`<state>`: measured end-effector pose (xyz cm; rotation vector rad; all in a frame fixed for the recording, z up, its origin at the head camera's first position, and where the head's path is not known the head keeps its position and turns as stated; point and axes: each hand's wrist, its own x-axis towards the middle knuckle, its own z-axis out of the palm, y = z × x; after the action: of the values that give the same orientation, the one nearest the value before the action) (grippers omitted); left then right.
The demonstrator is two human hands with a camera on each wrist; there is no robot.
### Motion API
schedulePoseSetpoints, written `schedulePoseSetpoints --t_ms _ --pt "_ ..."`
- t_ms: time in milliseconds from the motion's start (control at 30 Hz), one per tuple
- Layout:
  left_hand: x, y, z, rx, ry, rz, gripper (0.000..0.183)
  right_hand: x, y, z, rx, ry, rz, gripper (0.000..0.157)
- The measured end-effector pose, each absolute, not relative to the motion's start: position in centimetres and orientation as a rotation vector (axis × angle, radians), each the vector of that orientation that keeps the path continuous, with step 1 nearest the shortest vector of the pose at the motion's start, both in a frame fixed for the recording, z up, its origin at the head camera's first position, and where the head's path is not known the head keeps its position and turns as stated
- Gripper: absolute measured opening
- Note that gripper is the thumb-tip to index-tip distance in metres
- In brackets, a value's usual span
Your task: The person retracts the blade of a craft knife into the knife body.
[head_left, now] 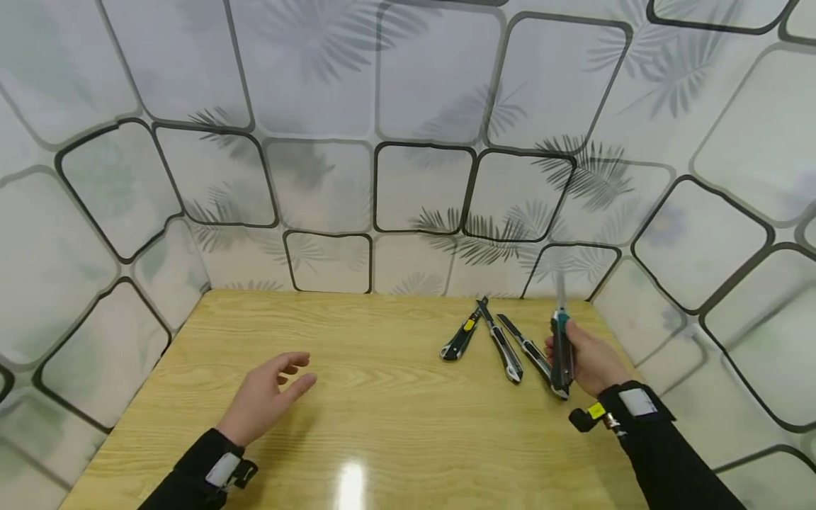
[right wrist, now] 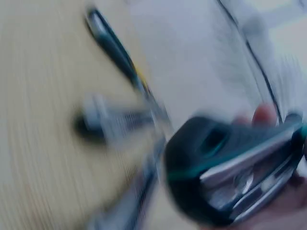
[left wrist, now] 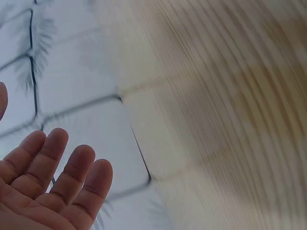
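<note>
My right hand (head_left: 594, 358) grips a utility knife (head_left: 562, 354) with a black and teal handle, its blade pointing up and away toward the wall. In the right wrist view the butt of that utility knife (right wrist: 201, 167) looms close to the camera. Just left of it on the table lie a black knife with a yellow slider (head_left: 469, 324) and two black and silver knives, one in the middle (head_left: 503, 348) and one (head_left: 532, 354) partly hidden behind the held knife. On the left, my left hand (head_left: 264, 397) hovers over the table, fingers loosely bent, holding nothing.
The wooden table (head_left: 382, 425) ends at a wall covered with patterned sheeting (head_left: 421, 184), which also rises along both sides. A bright light reflection shows on the near part of the tabletop.
</note>
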<state>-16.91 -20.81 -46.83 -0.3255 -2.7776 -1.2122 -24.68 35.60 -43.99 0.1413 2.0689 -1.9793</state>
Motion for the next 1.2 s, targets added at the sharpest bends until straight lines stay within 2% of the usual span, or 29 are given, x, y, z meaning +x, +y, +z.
schedulePoseSetpoints --t_ms 167,267,400,467,600,667,900,1200 --pt "-16.7 -14.5 -46.9 -0.533 -2.807 -1.516 0.046 -23.5 26.0 -43.2 0.122 1.958 -1.977 0.068" --pt "-16.4 -10.2 -47.2 -0.674 -2.822 -1.782 0.052 -22.8 20.6 -43.3 0.083 1.830 -2.048 0.056" --pt "-16.5 -5.9 -48.0 -0.742 -2.729 -2.192 0.056 -22.0 15.4 -43.8 0.023 1.703 -2.110 0.052" --pt "-16.6 -4.7 -48.3 -0.689 -2.660 -2.321 0.049 -21.6 14.0 -44.1 -0.001 1.664 -2.130 0.054" --pt "-16.5 -3.6 -48.1 -0.534 -2.627 -2.367 0.028 -21.3 13.1 -44.5 0.003 1.680 -2.125 0.057" --pt "-16.4 -3.5 -47.9 -0.501 -2.657 -2.336 0.024 -21.3 13.3 -44.6 0.011 1.740 -2.096 0.056" --pt "-16.4 -3.5 -46.6 -0.514 -2.646 -2.391 0.028 -21.1 14.1 -44.3 -0.066 1.738 -2.072 0.049" --pt "-16.9 -4.1 -45.5 -0.460 -2.529 -2.523 0.029 -19.4 13.8 -45.1 -0.285 1.677 -1.973 0.069"
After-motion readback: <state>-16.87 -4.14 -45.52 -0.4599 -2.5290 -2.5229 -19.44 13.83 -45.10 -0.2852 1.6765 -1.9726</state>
